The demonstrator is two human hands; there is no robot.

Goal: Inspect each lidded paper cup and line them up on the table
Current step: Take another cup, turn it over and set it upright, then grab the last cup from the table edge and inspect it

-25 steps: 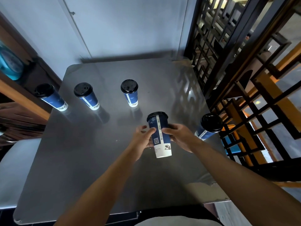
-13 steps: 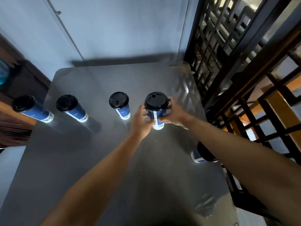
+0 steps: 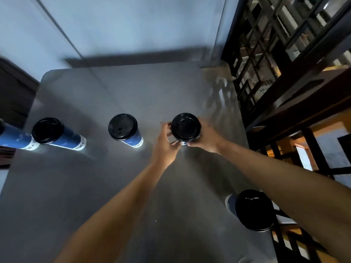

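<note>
Cups with black lids stand in a row across the grey counter (image 3: 114, 186). The rightmost cup (image 3: 186, 127) of that row is upright between both hands: the left hand (image 3: 165, 147) curls its fingers (image 3: 175, 143) against the cup's left side low down, and the right hand (image 3: 206, 137) wraps the right side, both gripping it. Whether its base touches the counter is hidden by the lid. Left of it stand the middle cup (image 3: 123, 128), then another cup (image 3: 49, 131), then a fourth cup (image 3: 13, 137) cut by the left edge. A lone cup (image 3: 254, 209) stands near the right edge, under the right forearm.
</note>
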